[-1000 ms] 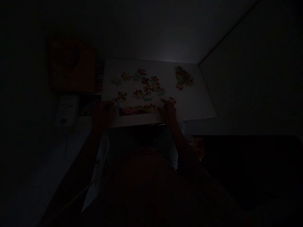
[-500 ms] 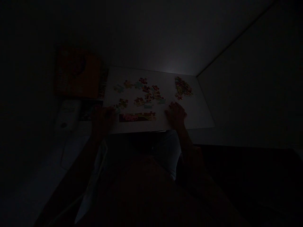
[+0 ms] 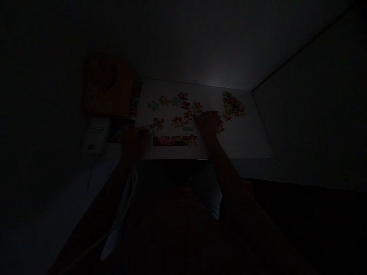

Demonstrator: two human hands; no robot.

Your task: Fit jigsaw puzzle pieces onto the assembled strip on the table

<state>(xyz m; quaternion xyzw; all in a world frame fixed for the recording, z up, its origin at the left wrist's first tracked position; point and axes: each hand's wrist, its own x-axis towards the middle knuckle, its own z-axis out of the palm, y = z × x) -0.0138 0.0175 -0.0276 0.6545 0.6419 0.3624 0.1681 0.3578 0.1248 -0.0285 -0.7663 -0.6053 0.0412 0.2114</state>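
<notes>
**Puzzle on a white board in a near-dark room**

Very dim all over; brightest on the white board [image 3: 243,141], lying flat and low, far edge against a pale wall [image 3: 200,57]; a faint glow on the wall just above that edge; to the right, a dark line running up and away, a corner between two surfaces. Scattered over the board's left and middle, loose pieces [image 3: 174,122], mostly apart from one another; near the front edge, a joined strip [image 3: 174,140], parallel to that edge; toward the far right corner, a heap [image 3: 233,106] of unsorted pieces, well apart from the strip.

Right hand [image 3: 208,124] down on the board just beyond the strip's right end, fingers reaching left among the loose pieces; cannot tell whether pinching one or lying spread. Left hand [image 3: 134,139] at the board's left edge, just left of the strip, fingertips next to one of the pieces; too dark to tell the grip.

Off the board to the left, an orange box [image 3: 109,87]; nearer, a white device [image 3: 96,135], with a thin cable [image 3: 88,181] looping below it. Under the board's front edge, lap and both forearms deep in shadow.
</notes>
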